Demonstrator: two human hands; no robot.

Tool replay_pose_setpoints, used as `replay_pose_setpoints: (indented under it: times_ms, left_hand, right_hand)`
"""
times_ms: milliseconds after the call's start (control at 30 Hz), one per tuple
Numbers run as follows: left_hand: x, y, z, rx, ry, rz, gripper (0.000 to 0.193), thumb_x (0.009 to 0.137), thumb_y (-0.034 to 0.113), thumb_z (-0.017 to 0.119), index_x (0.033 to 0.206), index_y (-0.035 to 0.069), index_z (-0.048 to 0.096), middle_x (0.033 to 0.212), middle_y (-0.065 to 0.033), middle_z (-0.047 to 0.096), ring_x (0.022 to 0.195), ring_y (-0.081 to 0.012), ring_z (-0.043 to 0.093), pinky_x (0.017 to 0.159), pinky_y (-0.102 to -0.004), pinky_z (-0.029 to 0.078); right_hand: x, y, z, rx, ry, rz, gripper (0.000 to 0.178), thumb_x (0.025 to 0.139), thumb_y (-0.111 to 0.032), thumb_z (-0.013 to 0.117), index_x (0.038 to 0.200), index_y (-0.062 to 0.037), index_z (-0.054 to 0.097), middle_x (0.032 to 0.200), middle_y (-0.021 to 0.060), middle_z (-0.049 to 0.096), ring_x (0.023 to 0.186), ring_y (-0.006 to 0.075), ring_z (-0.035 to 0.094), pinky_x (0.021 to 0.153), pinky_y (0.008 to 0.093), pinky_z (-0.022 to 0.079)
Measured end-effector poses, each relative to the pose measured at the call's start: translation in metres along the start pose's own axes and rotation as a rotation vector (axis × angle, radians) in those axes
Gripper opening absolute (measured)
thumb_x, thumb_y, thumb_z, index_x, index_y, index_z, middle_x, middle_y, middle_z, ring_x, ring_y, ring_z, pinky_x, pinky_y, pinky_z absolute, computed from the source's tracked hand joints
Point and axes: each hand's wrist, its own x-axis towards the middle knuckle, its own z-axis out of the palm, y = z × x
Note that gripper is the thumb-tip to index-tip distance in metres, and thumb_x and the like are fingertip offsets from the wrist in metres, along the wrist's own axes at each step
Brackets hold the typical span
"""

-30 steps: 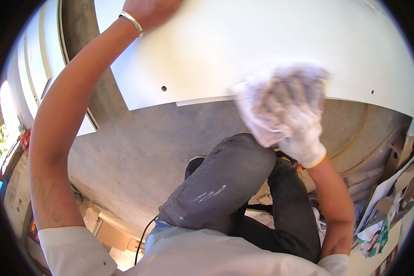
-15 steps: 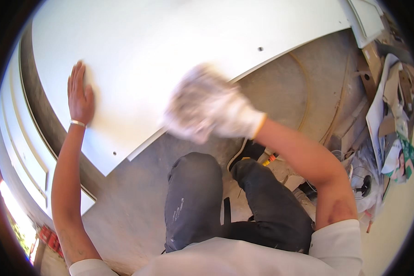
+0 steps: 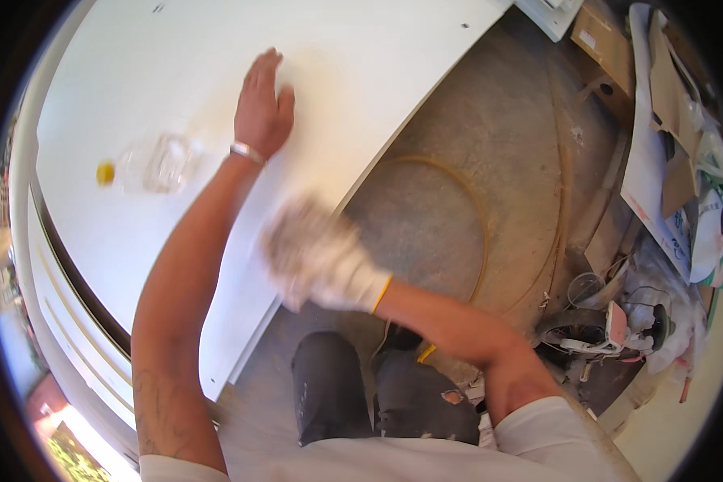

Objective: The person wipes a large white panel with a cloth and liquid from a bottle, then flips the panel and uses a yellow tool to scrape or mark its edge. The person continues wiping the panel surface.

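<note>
A large white panel (image 3: pixel 361 64) slopes away in front of me. My left hand (image 3: pixel 263 112) is bare, lying flat on it with the fingers stretched out and a pale band at the wrist. My right hand (image 3: pixel 333 261) wears a white knitted glove with a yellow cuff. It is wrapped round a crumpled, dirty-looking rag (image 3: pixel 293 237) over the panel's near right edge; motion smears both, and the fingers are partly hidden. Left of my left forearm, a clear plastic bottle (image 3: pixel 157 165) with a yellow cap lies on its side on the panel.
Further white panels (image 3: pixel 72 321) lie below at the left. A yellowish hose (image 3: pixel 484 217) curves over the concrete floor. Cardboard boxes (image 3: pixel 606 48), plastic sheeting (image 3: pixel 675 281) and a small wheeled item (image 3: pixel 598 329) crowd the right side. My knees are close under the panel edge.
My view has shifted left, bringing the bottle into sight. My left hand now rests further right in the picture, still flat. My gloved hand and the rag sit lower and further left.
</note>
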Motion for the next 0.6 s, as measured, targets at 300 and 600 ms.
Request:
replay_pose_setpoints:
  times_ms: [300, 600]
  left_hand:
    - [0.148, -0.049, 0.089, 0.501, -0.155, -0.178, 0.077, 0.108, 0.051, 0.042, 0.165, 0.001, 0.029, 0.176, -0.0172, 0.023, 0.165, -0.0326, 0.014, 0.134, -0.0477, 0.009]
    - [0.15, -0.034, 0.077, 0.419, -0.182, -0.156, 0.076, 0.106, 0.046, 0.045, 0.163, -0.002, 0.029, 0.174, -0.0208, 0.024, 0.164, -0.0367, 0.014, 0.133, -0.0506, 0.009]
  right_hand:
    - [0.082, 0.266, -0.168, -0.164, 0.4, 0.423, 0.037, 0.101, -0.021, 0.066, 0.137, -0.0286, 0.071, 0.14, -0.002, 0.068, 0.141, 0.0212, 0.051, 0.124, 0.0479, 0.032]
    - [0.013, 0.137, -0.098, 0.195, -0.103, -0.035, 0.045, 0.102, -0.043, 0.05, 0.146, -0.0431, 0.061, 0.16, -0.0122, 0.054, 0.148, 0.0128, 0.046, 0.127, 0.0496, 0.023]
